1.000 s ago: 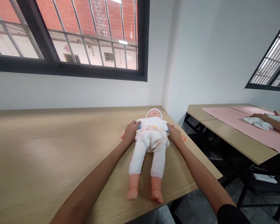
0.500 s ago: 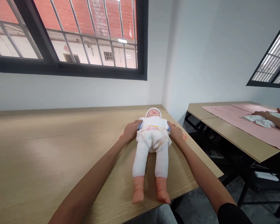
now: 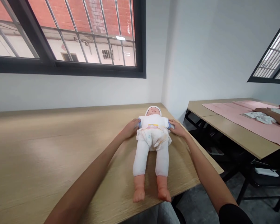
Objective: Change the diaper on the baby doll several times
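Observation:
A baby doll (image 3: 153,121) lies on its back on the wooden table (image 3: 60,149), head toward the wall and feet near the front edge. It wears a white cap, a white top with blue sleeve edges, and a diaper (image 3: 154,137) with ruffled sides over white legs. My left hand (image 3: 131,128) is closed around the sleeve end and arm on the left of the picture. On the other side, my right hand (image 3: 177,128) pinches the opposite blue sleeve edge. The doll's hands are mostly hidden by mine.
To the right stands another table (image 3: 238,133) with a pink cloth (image 3: 254,132). There, another person's hand (image 3: 263,110) rests by a patterned white cloth (image 3: 262,118). A dark chair (image 3: 268,179) holds a white object (image 3: 266,172). A barred window (image 3: 91,34) is above.
Both hands have shifted slightly on the doll's arms, the right one turning outward with its fingers at the sleeve edge. The doll stays in place; the view tilts a little.

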### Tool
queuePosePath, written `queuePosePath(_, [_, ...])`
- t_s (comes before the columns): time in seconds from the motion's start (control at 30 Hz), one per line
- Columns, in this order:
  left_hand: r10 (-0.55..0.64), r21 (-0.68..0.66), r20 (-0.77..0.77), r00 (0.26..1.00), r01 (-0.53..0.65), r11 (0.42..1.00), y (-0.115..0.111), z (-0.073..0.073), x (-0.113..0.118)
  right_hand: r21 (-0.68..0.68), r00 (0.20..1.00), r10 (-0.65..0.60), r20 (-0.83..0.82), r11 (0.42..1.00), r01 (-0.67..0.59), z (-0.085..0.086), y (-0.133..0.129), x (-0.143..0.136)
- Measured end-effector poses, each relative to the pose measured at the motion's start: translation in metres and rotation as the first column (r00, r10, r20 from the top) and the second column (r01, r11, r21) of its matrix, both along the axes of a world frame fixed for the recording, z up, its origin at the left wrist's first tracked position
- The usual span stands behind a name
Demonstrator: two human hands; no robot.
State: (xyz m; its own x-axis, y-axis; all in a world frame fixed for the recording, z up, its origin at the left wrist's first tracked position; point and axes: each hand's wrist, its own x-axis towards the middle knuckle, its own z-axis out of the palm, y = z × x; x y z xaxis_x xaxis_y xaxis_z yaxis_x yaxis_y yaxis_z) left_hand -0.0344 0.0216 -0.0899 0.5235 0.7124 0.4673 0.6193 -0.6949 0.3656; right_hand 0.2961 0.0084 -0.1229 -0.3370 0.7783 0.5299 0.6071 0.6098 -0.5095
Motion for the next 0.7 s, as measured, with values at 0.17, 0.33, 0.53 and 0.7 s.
queuePosePath(0.17, [0.090, -0.010, 0.039, 0.995, -0.090, 0.996, -0.005, -0.006, 0.008, 0.069, 0.991, -0.132, -0.002, 0.989, 0.132, -0.010, 0.001, -0.009])
queuePosePath(0.33, [0.124, -0.005, 0.071, 0.990, -0.124, 0.992, -0.006, -0.012, 0.010, 0.134, 0.981, -0.193, -0.025, 0.972, 0.195, -0.021, 0.000, -0.016])
queuePosePath(0.53, [0.057, 0.002, 0.079, 0.995, -0.058, 0.998, 0.007, -0.011, -0.003, 0.208, 0.957, -0.227, -0.183, 0.942, 0.263, -0.014, -0.004, -0.016])
queuePosePath(0.7, [0.003, 0.033, 0.013, 1.000, -0.003, 0.999, 0.005, -0.003, -0.002, 0.187, 0.894, -0.434, 0.114, 0.893, 0.410, -0.006, -0.015, -0.029])
